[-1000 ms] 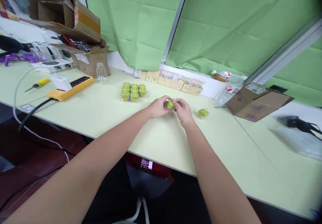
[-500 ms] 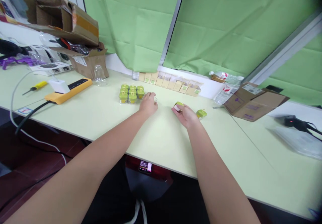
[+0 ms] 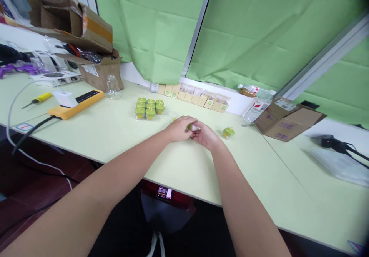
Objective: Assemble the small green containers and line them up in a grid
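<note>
My left hand [image 3: 181, 128] and my right hand [image 3: 204, 134] meet above the table, both closed round a small green-lidded container [image 3: 189, 126]. Fingers cover most of it; only a bit of green shows. Just behind my left hand, a small clear piece [image 3: 173, 115] lies on the table, too faint to name. To the left, several clear containers with green looped lids [image 3: 150, 112] sit in tight rows. One more such container [image 3: 228, 132] stands alone, right of my right hand.
Small cardboard boxes [image 3: 189, 95] line the wall. Left are a yellow power strip [image 3: 82, 102], a screwdriver [image 3: 43, 97], a clear bottle [image 3: 112, 87] and cardboard boxes [image 3: 100, 74]. An open carton [image 3: 284, 120], plastic bottles [image 3: 256, 109] and a black device [image 3: 331, 142] stand right.
My left hand has moved right and toward me, away from the rows, to meet my right hand. My right hand has shifted left with the green-lidded container.
</note>
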Available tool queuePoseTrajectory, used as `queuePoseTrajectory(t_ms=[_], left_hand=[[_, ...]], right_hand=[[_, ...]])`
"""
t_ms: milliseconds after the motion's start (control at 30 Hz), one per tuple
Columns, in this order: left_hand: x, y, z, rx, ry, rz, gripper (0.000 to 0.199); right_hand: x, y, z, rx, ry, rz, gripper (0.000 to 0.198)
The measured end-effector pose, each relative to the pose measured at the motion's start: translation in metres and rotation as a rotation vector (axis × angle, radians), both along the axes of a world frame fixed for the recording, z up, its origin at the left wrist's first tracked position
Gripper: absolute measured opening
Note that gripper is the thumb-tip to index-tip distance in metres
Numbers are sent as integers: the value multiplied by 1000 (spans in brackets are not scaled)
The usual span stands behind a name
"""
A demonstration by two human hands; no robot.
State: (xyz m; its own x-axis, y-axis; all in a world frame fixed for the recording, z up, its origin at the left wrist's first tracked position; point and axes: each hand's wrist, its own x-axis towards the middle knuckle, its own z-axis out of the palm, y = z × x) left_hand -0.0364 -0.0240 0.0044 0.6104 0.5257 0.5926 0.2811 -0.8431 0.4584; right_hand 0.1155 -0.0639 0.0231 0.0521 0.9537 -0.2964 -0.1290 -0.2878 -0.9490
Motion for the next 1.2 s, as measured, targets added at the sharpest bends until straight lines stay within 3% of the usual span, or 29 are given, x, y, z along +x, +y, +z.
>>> queuePoseTrajectory(t_ms=[133,433,633,867,1000,1200], left_hand=[[-2,0,2,-37,-27,15,53],[0,-10,7,-76,-45,82,45],[11,-5,0,-73,-130,11,53],[14,-2,-2,-184,-163,-56,54],[10,-4,0,-254,-177,-128,46],[11,-3,0,-377,-194,-130,35]], right_hand=[[-1,2,-3,37,-105,0,11],[1,0,-3,115,-118,104,21],[-7,2,-4,132,-227,23,16],[-5,9,-12,132,-255,-17,16],[-1,7,-12,94,-252,-12,16],[1,3,-8,89,-272,-34,16]])
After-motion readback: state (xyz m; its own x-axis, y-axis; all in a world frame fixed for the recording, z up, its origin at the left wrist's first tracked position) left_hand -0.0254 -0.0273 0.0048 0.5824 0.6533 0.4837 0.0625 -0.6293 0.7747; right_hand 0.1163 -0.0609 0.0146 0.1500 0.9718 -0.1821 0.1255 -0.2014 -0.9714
